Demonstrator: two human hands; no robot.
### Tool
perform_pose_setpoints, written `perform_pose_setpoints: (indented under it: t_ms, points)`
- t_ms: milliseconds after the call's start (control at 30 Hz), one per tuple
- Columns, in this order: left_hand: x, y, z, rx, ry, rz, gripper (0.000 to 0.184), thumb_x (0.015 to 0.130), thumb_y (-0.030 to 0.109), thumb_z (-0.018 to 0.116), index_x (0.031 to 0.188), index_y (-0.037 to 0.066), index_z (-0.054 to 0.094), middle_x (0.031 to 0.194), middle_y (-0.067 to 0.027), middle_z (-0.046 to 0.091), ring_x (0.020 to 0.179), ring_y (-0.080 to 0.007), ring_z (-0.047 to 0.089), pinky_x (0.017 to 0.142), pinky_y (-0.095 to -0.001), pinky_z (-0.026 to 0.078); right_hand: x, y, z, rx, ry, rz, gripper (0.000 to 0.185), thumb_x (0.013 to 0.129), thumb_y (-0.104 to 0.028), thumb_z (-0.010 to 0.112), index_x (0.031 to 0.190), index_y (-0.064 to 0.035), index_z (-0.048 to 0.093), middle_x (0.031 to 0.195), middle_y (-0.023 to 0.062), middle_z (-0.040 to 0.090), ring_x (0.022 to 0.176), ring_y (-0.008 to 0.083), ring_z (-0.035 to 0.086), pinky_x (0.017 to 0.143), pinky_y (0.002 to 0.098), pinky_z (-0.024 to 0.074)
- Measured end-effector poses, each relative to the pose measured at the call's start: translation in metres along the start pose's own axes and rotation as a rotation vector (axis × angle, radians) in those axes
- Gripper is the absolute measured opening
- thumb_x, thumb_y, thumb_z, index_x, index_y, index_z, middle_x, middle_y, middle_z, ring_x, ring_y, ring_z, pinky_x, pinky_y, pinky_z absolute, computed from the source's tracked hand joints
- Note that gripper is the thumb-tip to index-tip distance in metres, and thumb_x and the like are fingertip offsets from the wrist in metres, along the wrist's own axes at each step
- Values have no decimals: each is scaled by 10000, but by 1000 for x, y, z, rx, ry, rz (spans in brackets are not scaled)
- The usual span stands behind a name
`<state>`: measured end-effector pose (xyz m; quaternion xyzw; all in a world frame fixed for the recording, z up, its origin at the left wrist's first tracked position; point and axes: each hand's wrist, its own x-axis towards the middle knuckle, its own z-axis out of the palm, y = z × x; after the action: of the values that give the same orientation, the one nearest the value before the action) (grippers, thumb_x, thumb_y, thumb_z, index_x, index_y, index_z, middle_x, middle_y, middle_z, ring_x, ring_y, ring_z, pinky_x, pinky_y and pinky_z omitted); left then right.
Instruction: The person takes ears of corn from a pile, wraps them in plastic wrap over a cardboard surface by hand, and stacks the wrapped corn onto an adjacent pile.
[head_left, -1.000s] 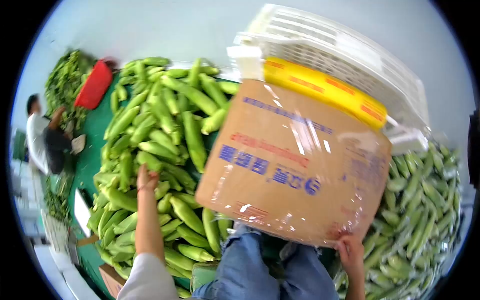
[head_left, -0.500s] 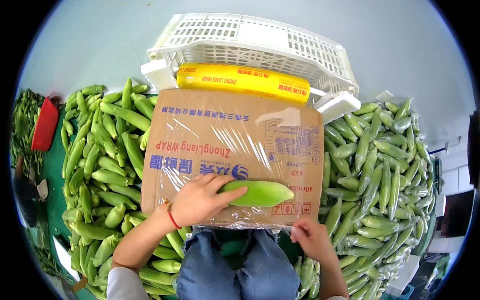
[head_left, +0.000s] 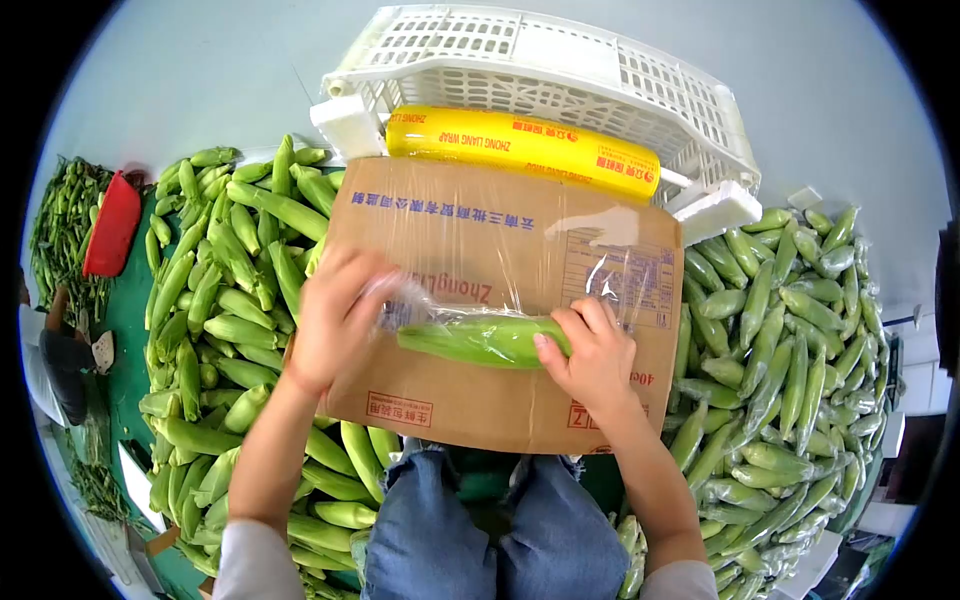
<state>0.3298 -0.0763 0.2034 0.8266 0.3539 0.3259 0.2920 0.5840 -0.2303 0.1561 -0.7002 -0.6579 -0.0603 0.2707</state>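
Observation:
An ear of corn in its green husk [head_left: 470, 342] lies crosswise over a cardboard box [head_left: 500, 410], with clear plastic film [head_left: 480, 312] drawn over its upper side. At the corn's right end, my right hand [head_left: 595, 355] grips it with fingers and thumb. My left hand [head_left: 343, 315], slightly blurred, is closed just beyond the left end, pinching bunched film. Behind the box, a yellow-labelled roll of cling wrap [head_left: 520, 150] sits on a rod, and film stretches from it across the cardboard.
Unwrapped corn ears [head_left: 240, 330] are heaped on the left, film-wrapped ears [head_left: 770, 380] on the right. A white plastic crate [head_left: 560, 70] stands behind the roll. At far left are a red tray [head_left: 112, 228] and part of another person [head_left: 62, 365].
Both hands have moved up the box with the corn. My left hand has released the corn and pinches film at its left; my right hand has come onto the corn, now covered by film.

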Motion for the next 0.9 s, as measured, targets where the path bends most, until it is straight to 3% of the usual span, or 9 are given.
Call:
perform_pose_setpoints:
  t_ms: [167, 300, 433, 467, 567, 600, 700, 767, 900]
  points:
    - [64, 7, 90, 567, -702, 255, 164, 846, 193, 588, 879, 41, 639, 654, -211, 618, 730, -352, 647, 660, -455, 528, 11, 2, -4, 6, -128, 69, 292, 828, -365, 646, 849, -75, 645, 811, 99, 597, 738, 291, 632, 583, 389, 521]
    - [-27, 68, 62, 332, -728, 70, 469, 857, 334, 607, 1146, -26, 523, 971, -299, 634, 950, -382, 650, 781, -491, 529, 12, -7, -28, 60, -664, 319, 462, 923, -496, 507, 949, -43, 595, 785, 205, 642, 713, 362, 660, 589, 452, 527]
    - [-67, 62, 61, 374, -525, 183, 749, 855, 476, 604, 1352, -53, 418, 1464, -269, 345, 1377, -381, 337, 1125, -520, 245, 3, -35, -55, 128, -851, 358, 607, 933, -616, 412, 1063, -38, 541, 784, 251, 653, 717, 402, 669, 590, 505, 524]
    - [-50, 50, 66, 393, -449, 213, 744, 851, 465, 610, 1355, -48, 418, 1481, -248, 335, 1380, -370, 339, 1126, -527, 238, 13, -45, -65, 103, -869, 412, 581, 912, -576, 489, 1161, -53, 534, 992, 234, 655, 939, 392, 650, 780, 519, 516]
    - [40, 6, 88, 606, -237, 316, 802, 807, 384, 674, 1407, -44, 358, 1495, -241, 314, 1388, -336, 334, 1146, -462, 246, 13, -31, -48, -64, -314, -228, 635, 846, -526, 605, 1278, -73, 499, 1264, 187, 550, 1186, 361, 520, 982, 513, 419]
    - [77, -6, 89, 602, -265, 356, 819, 797, 346, 690, 1420, -49, 334, 1498, -243, 307, 1390, -332, 328, 1149, -435, 257, 20, -27, -37, -79, -384, -266, 752, 760, -498, 693, 1346, -84, 467, 1396, 129, 422, 1289, 327, 390, 1083, 504, 310]
    - [134, -21, 108, 505, -642, 311, 741, 788, 203, 676, 1383, -88, 344, 1471, -258, 333, 1365, -365, 346, 1124, -384, 318, 62, 2, 5, -148, -197, -375, 701, 702, -475, 746, 1238, -78, 531, 1249, 131, 543, 1158, 317, 519, 984, 480, 428]
    - [149, -25, 122, 585, -858, 226, 721, 785, 181, 673, 1369, -95, 352, 1456, -264, 346, 1354, -361, 362, 1121, -383, 325, 83, 3, 17, -84, -391, -245, 617, 692, -450, 750, 1140, -75, 554, 1104, 130, 604, 1022, 317, 591, 875, 473, 487]
    - [141, -14, 113, 570, -876, 269, 745, 793, 185, 694, 1384, -87, 333, 1464, -242, 348, 1332, -358, 393, 1098, -371, 356, 57, -18, -7, 62, -589, -146, 477, 698, -429, 731, 965, -72, 562, 854, 135, 653, 784, 338, 658, 687, 484, 532]
